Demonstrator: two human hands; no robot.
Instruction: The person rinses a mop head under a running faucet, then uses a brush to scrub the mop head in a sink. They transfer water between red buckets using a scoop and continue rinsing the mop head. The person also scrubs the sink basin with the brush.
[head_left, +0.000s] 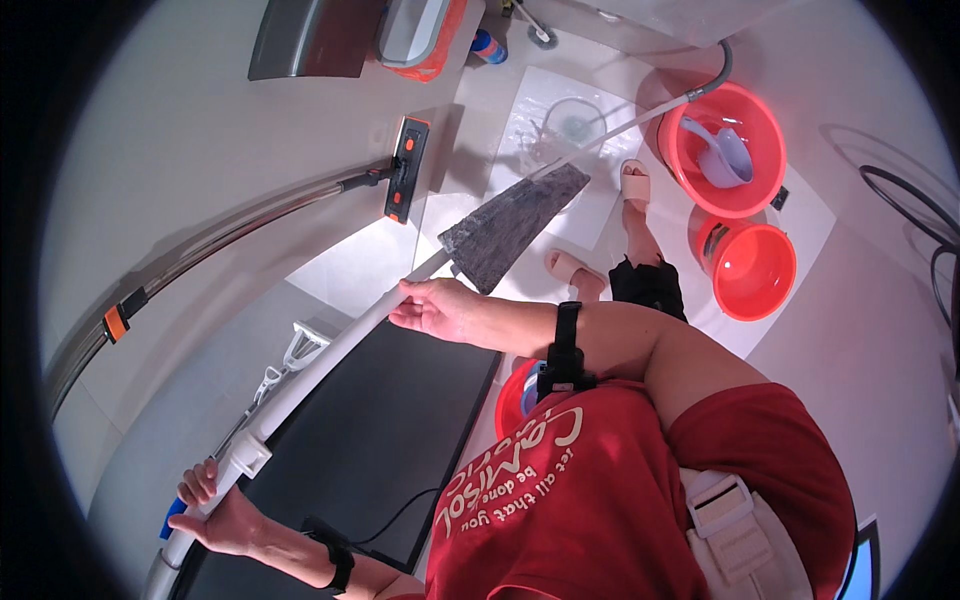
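My left hand (217, 514) is wrapped round the lower part of a white pole (330, 364), below a white collar. Farther up, my right hand (435, 309) holds the same pole between thumb and fingers. Just beyond my right hand, a grey fabric mop pad (517, 225) lies at the pole's far end. A pale floor panel with a round basin-like fitting (576, 124) shows beyond the pad. To the left, a flat mop head (407, 171) on a metal handle (232, 232) rests against the wall.
At right stand a large red basin (776, 150) holding a white dipper (726, 159), and a smaller red bucket (754, 271). A grey hose (721, 73) hangs above. A dark panel (375, 435) lies beneath the pole. A lined bin (420, 37) and blue container (489, 46) are at top.
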